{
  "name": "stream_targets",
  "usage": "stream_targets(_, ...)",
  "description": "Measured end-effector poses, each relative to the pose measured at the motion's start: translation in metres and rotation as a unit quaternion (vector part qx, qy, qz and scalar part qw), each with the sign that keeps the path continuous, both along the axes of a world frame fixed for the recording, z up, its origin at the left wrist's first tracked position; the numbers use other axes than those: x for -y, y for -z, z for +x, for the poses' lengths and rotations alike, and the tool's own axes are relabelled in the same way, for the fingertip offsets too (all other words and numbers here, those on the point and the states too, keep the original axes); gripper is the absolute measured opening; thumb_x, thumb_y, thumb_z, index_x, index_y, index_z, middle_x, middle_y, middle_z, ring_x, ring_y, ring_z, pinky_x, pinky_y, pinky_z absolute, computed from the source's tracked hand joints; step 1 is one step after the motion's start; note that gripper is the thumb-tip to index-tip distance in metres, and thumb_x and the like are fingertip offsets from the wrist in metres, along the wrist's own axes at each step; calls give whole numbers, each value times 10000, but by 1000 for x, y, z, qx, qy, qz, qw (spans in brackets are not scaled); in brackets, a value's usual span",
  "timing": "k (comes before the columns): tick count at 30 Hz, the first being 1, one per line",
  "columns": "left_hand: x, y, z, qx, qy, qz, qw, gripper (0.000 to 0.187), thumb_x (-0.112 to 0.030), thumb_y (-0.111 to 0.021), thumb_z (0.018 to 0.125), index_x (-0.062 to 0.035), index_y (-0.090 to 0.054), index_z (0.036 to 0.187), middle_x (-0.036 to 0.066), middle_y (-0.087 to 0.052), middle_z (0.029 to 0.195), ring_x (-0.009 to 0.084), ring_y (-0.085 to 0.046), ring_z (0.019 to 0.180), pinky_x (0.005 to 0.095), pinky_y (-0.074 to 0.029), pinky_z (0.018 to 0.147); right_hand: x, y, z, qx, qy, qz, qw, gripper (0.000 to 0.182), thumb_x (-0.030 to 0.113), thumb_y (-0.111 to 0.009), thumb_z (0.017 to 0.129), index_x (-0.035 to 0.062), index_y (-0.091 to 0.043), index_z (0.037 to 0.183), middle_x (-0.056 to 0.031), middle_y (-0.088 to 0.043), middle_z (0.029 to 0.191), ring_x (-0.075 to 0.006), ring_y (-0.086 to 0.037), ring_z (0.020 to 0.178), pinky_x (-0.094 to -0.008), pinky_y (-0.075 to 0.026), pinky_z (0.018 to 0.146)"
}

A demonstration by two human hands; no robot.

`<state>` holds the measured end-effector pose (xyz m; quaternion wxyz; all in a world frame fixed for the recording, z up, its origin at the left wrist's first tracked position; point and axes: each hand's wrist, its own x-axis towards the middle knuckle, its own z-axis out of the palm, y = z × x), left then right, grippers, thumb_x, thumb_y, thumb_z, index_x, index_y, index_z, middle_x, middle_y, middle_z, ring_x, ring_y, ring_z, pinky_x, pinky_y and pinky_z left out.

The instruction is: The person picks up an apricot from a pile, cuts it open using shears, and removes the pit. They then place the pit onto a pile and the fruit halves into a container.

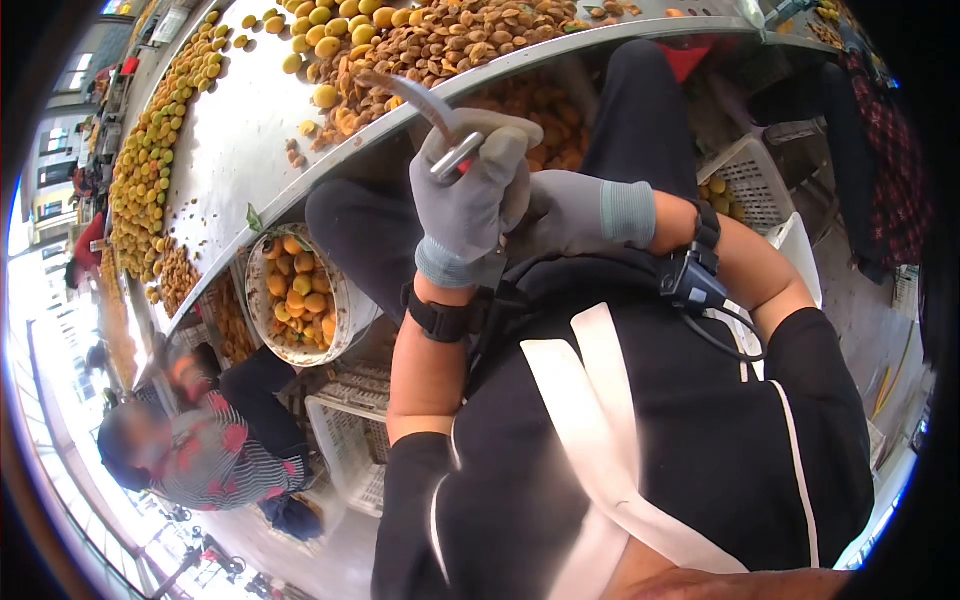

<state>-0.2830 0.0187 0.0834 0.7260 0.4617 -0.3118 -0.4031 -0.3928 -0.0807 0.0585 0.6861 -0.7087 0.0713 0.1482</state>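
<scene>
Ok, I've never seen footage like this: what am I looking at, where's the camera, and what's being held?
There is no machine here: a person works with two gloved hands. The single picture comes from a wide-angle camera on their head, looking down over their chest. The left hand has a closed grip on a curved knife. The right hand rests against it, its contents hidden. The metal table carries yellow fruit and brownish pieces. A bowl of fruit sits below its edge.
</scene>
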Motion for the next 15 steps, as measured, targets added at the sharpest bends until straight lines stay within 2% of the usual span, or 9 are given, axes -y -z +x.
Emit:
stream_targets(2, -1, -2, -1, 19, -1, 13, 1000, 182, -150, -650, 899, 32, -633, 903, 7, -553, 592, 43, -425, 426, 194, -286, 392, -3, 7, 1, 109, 11, -134, 985, 276, 248, -657, 867, 38, -643, 1046, -123, -673, 939, -205, -621, 892, -328, -476, 833)
stream_targets(3, -1, -2, -1, 9, 20, 16, 1000, 178, -146, -655, 894, 31, -634, 900, 8, -558, 599, 41, -433, 431, 191, -294, 395, 0, 5, 2, 110, 11, -135, 985, 276, 248, -657, 867, 38, -643, 1046, -123, -673, 939, -205, -621, 892, -328, -476, 833)
stream_targets(5, 0, -2, -4, -3, 44, 21, 999, 175, -143, -661, 890, 30, -636, 897, 9, -562, 607, 39, -442, 437, 187, -302, 399, 6, -1, 4, 57, -99, -155, 981, 269, 254, -685, 839, 37, -646, 994, -95, -662, 897, -185, -620, 815, -312, -491, 757)
stream_targets(9, 3, -3, -7, 59, 56, 62, 995, 231, -195, -612, 915, 34, -628, 891, -16, -515, 570, 41, -409, 441, 194, -284, 417, 7, -3, 6, -38, -107, -92, 989, 240, 208, -691, 838, 50, -617, 1004, -75, -637, 820, -155, -596, 662, -294, -483, 597)
stream_targets(11, 2, -5, -2, 59, -1, 32, 998, 234, -200, -597, 923, 31, -624, 905, -14, -522, 573, 44, -420, 444, 193, -287, 419, 3, -1, -1, -71, 30, 74, 994, 253, 168, -683, 855, 62, -567, 1052, -56, -608, 758, -118, -545, 543, -270, -426, 470)
stream_targets(12, 3, -1, 5, 113, -35, 4, 993, 232, -204, -559, 952, 22, -604, 925, -22, -476, 539, 45, -383, 419, 203, -282, 404, -3, 2, -2, -72, 29, 74, 994, 253, 168, -683, 855, 62, -567, 1052, -56, -608, 758, -118, -545, 543, -270, -426, 470)
stream_targets(13, 6, 17, 18, 105, -30, -59, 992, 233, -221, -521, 981, 3, -574, 947, -32, -393, 497, 52, -321, 381, 219, -265, 379, -10, 6, -4, -35, 144, 162, 976, 272, 156, -673, 865, 57, -538, 1079, -49, -598, 734, -110, -535, 528, -266, -419, 460)
stream_targets(14, 6, 11, 18, 2, -14, -67, 998, 227, -215, -569, 950, 8, -606, 933, -14, -478, 565, 52, -390, 433, 212, -302, 408, -15, 10, -4, 3, 255, 245, 935, 292, 144, -663, 875, 52, -509, 1106, -43, -589, 711, -102, -526, 514, -262, -412, 451)
stream_targets(15, 6, 5, 18, -100, 5, -75, 992, 223, -209, -617, 918, 13, -637, 919, 4, -563, 632, 52, -460, 486, 205, -338, 436, -16, 15, -4, 3, 255, 246, 935, 292, 144, -663, 875, 52, -509, 1106, -43, -589, 711, -102, -526, 514, -262, -412, 451)
